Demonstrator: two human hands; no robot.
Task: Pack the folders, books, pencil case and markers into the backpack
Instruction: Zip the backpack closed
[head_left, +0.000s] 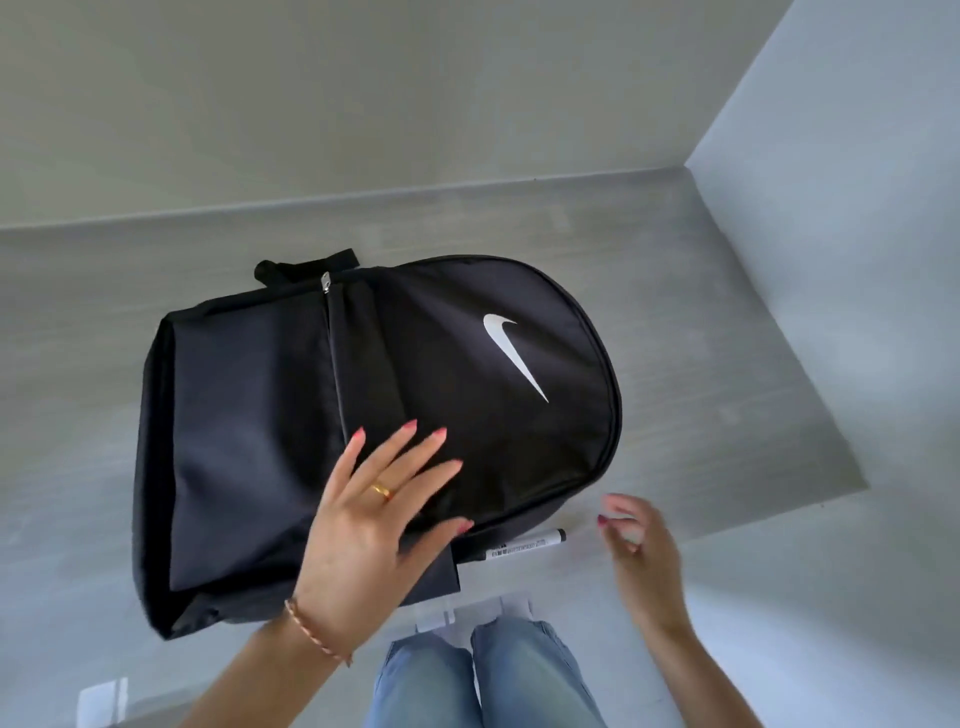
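- Backpack (363, 415): black, flat on grey table (675, 312), zipped.
- Left hand (374, 514): fingers spread wide, flat on backpack.
- Right hand (636, 540): blurred, fingers loosely curled, holding nothing, near marker (524, 545).
- Marker: on table, touching backpack's near edge.

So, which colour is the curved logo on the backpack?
White, on the black backpack; the logo shows clearly in the head view.

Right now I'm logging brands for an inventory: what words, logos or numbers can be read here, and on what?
Black fabric backpack: a white swoosh logo, no lettering.
White marker with a black cap: small black print along its barrel, too blurred to read.
Nothing else legible; none on the left hand or right hand.
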